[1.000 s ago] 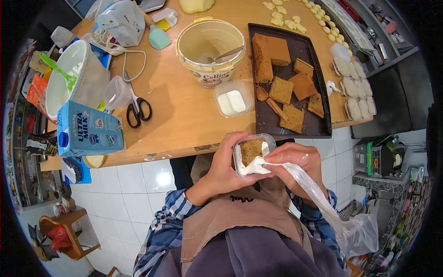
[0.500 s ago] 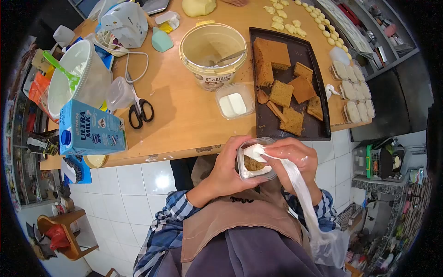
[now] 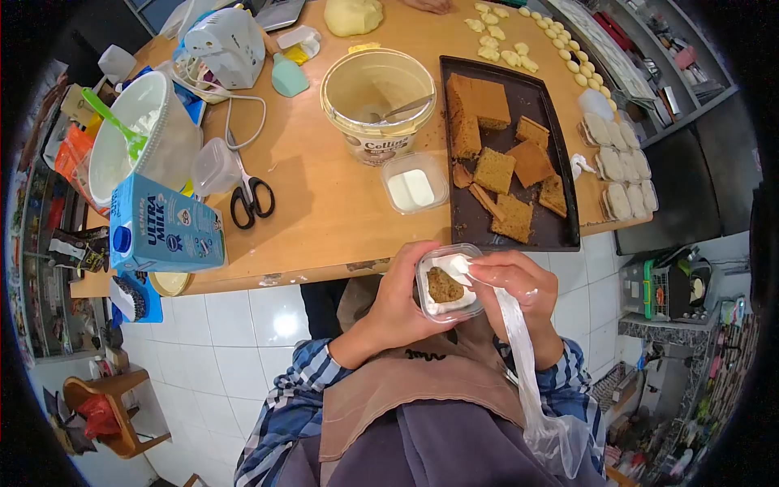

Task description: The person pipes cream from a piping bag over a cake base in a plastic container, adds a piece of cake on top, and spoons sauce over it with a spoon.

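Note:
My left hand (image 3: 399,302) grips a small clear plastic cup (image 3: 451,313) from its left side. Inside it, white cream surrounds a patch of brown cake (image 3: 445,286). My right hand (image 3: 519,290) pinches a piping bag (image 3: 521,349) of white cream, its tip at the cup's upper right. The bag's loose, see-through end hangs down over my right sleeve. Just beyond the cup, a dark baking tray (image 3: 560,231) carries cut pieces of brown cake (image 3: 514,217). Left of the tray stands another clear container (image 3: 416,184) with white filling.
A large tub (image 3: 380,146) with a utensil in it stands mid-table. Left are scissors (image 3: 251,203), a milk carton (image 3: 166,227), a white bowl (image 3: 146,122) and a mixer (image 3: 227,49). Filled containers (image 3: 621,162) are stacked right. Dough (image 3: 353,16) and another person's hand (image 3: 428,5) are at the back.
The bag's tip has moved from over the cup's middle to its upper right. More cream now shows along that side, and the brown cake is in fuller view.

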A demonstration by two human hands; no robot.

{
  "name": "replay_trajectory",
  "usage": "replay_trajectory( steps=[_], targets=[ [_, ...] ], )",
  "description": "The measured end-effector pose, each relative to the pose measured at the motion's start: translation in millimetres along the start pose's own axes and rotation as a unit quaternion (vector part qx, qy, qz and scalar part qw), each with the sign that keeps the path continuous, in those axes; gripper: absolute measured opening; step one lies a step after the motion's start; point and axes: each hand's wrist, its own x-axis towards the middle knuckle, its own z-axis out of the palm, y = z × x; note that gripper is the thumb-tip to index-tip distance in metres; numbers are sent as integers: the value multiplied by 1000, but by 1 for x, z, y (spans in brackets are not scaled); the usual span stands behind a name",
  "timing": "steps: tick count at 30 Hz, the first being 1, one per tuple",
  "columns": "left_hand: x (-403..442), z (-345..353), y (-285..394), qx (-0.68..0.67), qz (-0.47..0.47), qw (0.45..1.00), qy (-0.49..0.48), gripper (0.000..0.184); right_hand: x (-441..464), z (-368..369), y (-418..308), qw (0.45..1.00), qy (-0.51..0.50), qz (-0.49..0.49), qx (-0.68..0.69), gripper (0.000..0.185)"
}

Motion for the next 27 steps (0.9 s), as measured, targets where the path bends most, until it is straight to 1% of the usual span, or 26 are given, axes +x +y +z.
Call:
replay_trajectory(
  steps=[3, 6, 21, 24, 27],
  targets=[
    [0, 0, 1, 8, 11, 1000, 3, 86, -2, -2, 1, 1000, 10, -9, 3, 22],
    [-2, -3, 1, 31, -3, 999, -20, 92, -4, -4, 1, 1000, 19, -11, -12, 21],
    [-2, 2, -2, 26, 4, 1000, -13, 89, -11, -9, 7, 998, 36, -43, -40, 24],
    [-1, 2, 0, 22, 9, 1000, -6, 84, -12, -10, 8, 997, 36, -38, -48, 25],
    [0, 2, 1, 67, 26, 997, -6, 87, -11, -12, 9, 998, 31, -34, -33, 24]
  ],
)
